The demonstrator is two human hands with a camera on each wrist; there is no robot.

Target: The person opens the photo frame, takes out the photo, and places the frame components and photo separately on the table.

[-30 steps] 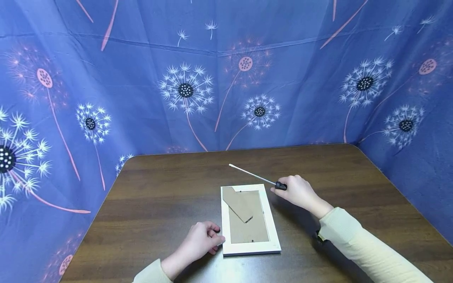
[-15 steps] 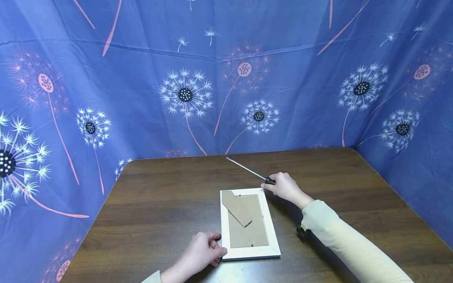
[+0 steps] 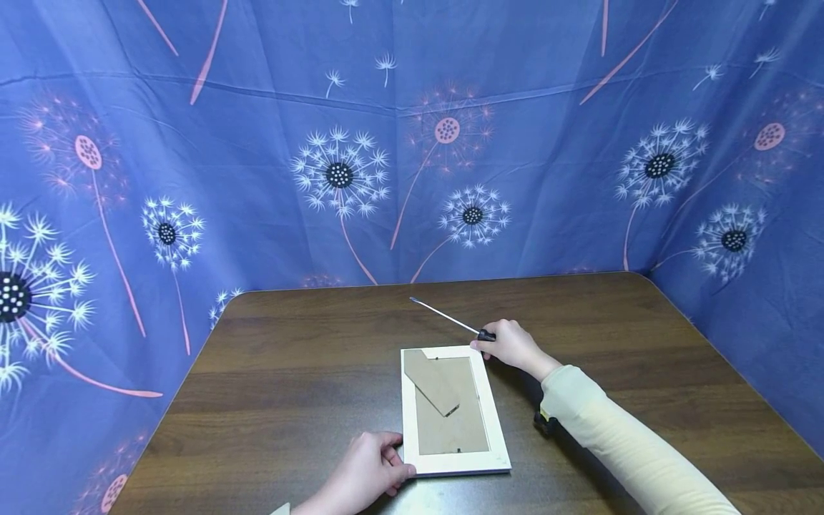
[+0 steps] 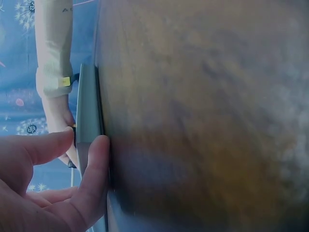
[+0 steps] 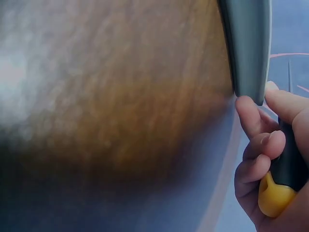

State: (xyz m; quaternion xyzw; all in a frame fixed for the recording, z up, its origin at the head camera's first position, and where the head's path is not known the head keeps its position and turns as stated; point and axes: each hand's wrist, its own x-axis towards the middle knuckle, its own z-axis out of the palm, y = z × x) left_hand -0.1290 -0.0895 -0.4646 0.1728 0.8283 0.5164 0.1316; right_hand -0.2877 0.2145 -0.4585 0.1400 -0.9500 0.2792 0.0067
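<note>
A white picture frame point(image 3: 457, 463) lies face down on the table, its brown backing board point(image 3: 453, 429) and angled stand point(image 3: 428, 375) facing up. My left hand point(image 3: 367, 468) pinches its near left corner; in the left wrist view the thumb and a finger sit on either side of the frame edge point(image 4: 89, 106). My right hand point(image 3: 513, 343) is at the far right corner, holding a screwdriver point(image 3: 447, 317) whose shaft points away to the left. In the right wrist view, curled fingers wrap the black and yellow handle point(image 5: 277, 198), while thumb and index finger meet the frame's corner.
The brown wooden table point(image 3: 290, 379) extends around the frame on all sides. A blue curtain point(image 3: 257, 179) with dandelion prints hangs along the table's back and sides. A dark strap-like item point(image 3: 543, 422) shows under the right cuff.
My right hand has moved left with the screwdriver to the frame's far right corner, which its thumb and index finger now touch. My left hand stays at the near left corner.
</note>
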